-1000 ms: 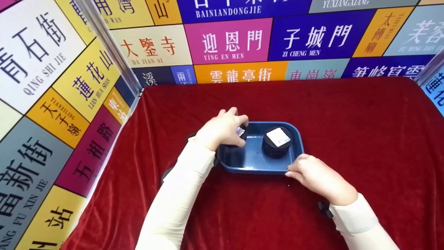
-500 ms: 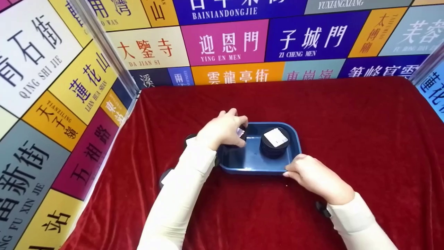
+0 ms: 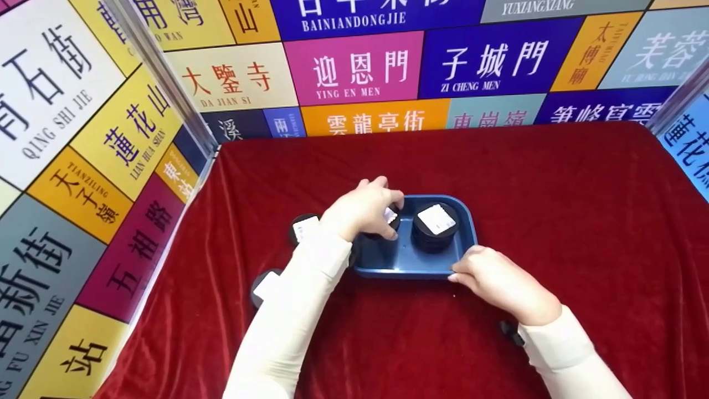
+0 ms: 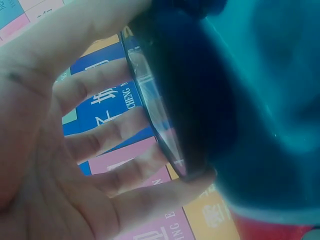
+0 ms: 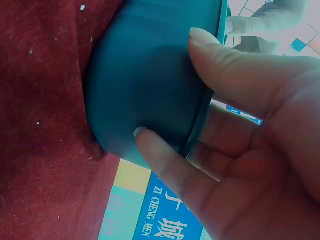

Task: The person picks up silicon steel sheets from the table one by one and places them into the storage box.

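Over the left side of a blue plastic tray, my left hand grips a short black cylinder with a white label on top, thumb and fingers spread around its edge. That hand mostly covers the cylinder in the head view; in the left wrist view its dark side shows close up. A similar black cylinder, white label up, stands in the tray's right half. My right hand holds the tray's near right corner, its thumb and fingers across the rim, with the tray wall filling the right wrist view.
Left of the tray, two more black round pieces with white labels, one farther back and one nearer, lie partly behind my left sleeve. A red velvet cloth covers the table. Printed panels stand behind and at left.
My left hand has shifted slightly right over the tray with the black cylinder. The two pieces at left show more from behind the sleeve. My right hand keeps its hold on the corner.
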### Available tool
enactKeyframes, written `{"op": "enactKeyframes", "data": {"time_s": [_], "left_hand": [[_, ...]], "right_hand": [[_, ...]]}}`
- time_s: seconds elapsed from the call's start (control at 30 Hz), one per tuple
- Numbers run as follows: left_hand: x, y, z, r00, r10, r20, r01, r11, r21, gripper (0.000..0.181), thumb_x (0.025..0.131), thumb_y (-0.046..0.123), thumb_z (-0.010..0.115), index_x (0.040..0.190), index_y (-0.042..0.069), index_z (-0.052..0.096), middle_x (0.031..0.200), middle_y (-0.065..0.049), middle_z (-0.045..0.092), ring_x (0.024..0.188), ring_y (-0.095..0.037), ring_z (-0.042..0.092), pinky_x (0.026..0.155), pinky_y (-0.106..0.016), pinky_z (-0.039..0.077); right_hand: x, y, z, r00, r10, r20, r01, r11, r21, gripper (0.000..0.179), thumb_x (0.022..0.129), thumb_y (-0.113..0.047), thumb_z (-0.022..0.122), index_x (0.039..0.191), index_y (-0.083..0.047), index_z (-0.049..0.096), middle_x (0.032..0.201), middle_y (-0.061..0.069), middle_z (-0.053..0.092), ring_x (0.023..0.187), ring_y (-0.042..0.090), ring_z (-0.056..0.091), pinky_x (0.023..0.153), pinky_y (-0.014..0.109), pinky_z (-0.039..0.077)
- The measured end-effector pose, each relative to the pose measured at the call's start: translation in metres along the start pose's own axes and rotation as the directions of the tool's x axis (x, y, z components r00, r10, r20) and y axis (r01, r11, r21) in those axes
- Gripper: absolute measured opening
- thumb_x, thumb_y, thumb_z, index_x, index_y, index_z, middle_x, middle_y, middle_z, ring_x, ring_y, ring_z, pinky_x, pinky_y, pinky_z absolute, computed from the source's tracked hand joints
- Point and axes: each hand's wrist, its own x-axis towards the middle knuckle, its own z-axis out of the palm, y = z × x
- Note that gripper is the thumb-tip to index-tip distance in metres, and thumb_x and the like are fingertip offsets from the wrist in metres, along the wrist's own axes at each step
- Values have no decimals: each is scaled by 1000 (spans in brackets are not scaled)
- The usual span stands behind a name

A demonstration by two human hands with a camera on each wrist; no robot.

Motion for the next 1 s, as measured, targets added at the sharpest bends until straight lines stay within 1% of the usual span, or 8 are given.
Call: {"op": "enactKeyframes", "data": {"time_s": [0.27,0.4,0.57,0.73,0.9,1.0], "left_hand": [[5,1,4,999,39,-6,-39,999,-15,48,71,36,89,115,27,71,119,-6,54,109,-27,50,87,-38,55],[7,1,5,998,68,7,-68,998,-18,49,72,37,89,116,27,71,119,-6,55,110,-27,51,88,-39,54],[10,0,9,996,87,31,-87,996,-10,50,72,38,89,118,28,71,118,-6,54,110,-26,52,87,-39,54],[12,-3,13,993,114,31,-114,993,-8,51,71,37,90,118,28,72,117,-5,55,110,-25,52,88,-38,53],[15,-6,16,989,145,43,-145,989,-8,53,70,36,91,118,28,73,117,-4,56,111,-25,54,89,-37,53],[16,-7,16,986,158,45,-157,987,-23,53,69,34,92,117,28,74,117,-3,57,111,-26,55,89,-36,52]], "right_hand": [[1,-1,1,1000,-1,1,1,1000,3,26,85,-12,77,65,-15,63,68,-2,57,69,16,56,66,33,50],[1,0,0,1000,10,10,-10,1000,-1,28,86,-12,77,63,-15,61,68,-2,56,69,16,56,66,32,50],[0,0,-2,1000,5,25,-5,1000,-4,31,87,-13,76,62,-16,58,67,-3,55,69,15,55,66,32,49],[0,0,-3,1000,13,27,-13,1000,-4,34,87,-13,76,61,-17,55,66,-4,52,69,15,53,66,32,48],[0,-1,-2,1000,19,23,-19,1000,-4,35,87,-13,76,61,-18,54,68,-3,54,70,15,54,67,32,49],[0,-2,-3,1000,13,18,-13,1000,-5,37,86,-12,77,60,-18,51,66,-3,53,68,15,53,66,31,48]]}}
